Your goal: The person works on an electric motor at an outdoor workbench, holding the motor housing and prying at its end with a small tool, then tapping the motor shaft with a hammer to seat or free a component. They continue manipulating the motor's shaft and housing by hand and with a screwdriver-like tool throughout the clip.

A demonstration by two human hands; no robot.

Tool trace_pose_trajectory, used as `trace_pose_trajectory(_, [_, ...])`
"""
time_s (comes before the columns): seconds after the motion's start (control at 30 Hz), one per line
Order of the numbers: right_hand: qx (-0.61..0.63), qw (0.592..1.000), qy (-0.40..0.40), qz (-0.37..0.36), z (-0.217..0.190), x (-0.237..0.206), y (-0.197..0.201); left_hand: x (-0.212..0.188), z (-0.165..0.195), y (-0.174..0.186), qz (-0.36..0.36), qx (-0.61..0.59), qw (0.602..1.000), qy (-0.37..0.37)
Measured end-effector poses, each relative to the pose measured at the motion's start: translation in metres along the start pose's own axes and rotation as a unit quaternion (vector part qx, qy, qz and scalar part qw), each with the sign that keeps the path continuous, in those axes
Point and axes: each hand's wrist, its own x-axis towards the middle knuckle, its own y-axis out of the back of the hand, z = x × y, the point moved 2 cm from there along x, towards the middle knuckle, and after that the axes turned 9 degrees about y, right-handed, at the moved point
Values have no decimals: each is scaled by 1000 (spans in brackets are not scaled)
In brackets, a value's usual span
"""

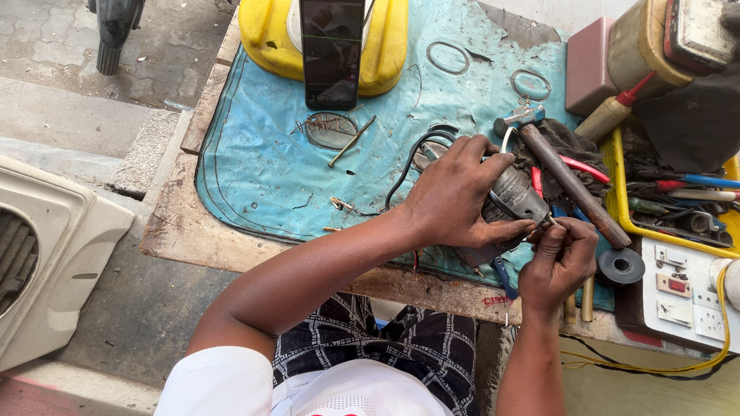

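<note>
My left hand [456, 194] wraps around a grey cylindrical motor-like part [515, 192] and holds it over the blue mat [270, 169] at the bench's front edge. My right hand [561, 258] sits just right of it, fingertips pinched on a thin wire or small piece at the part's end; what is pinched is too small to make out. A black cable [412, 154] loops away from the part toward the left. A hammer with a wooden handle [570, 185] lies right behind both hands.
A phone [331, 50] leans on a yellow container [385, 46] at the back. Wire rings, a thin rod and red-handled pliers [582, 167] lie on the mat. A yellow tray of tools [620, 200], a black tape roll [621, 265] and a switchboard [686, 296] stand right.
</note>
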Motion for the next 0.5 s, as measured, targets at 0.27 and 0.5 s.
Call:
trace_pose_trajectory(0.27, [62,982,-175,45,24,-4,-5,0,2,1,-5,-9,1000,9])
trace_pose_trajectory(0.5, [41,998,-40,11,15,-13,0,-2,2,2,8,-7,1000,5])
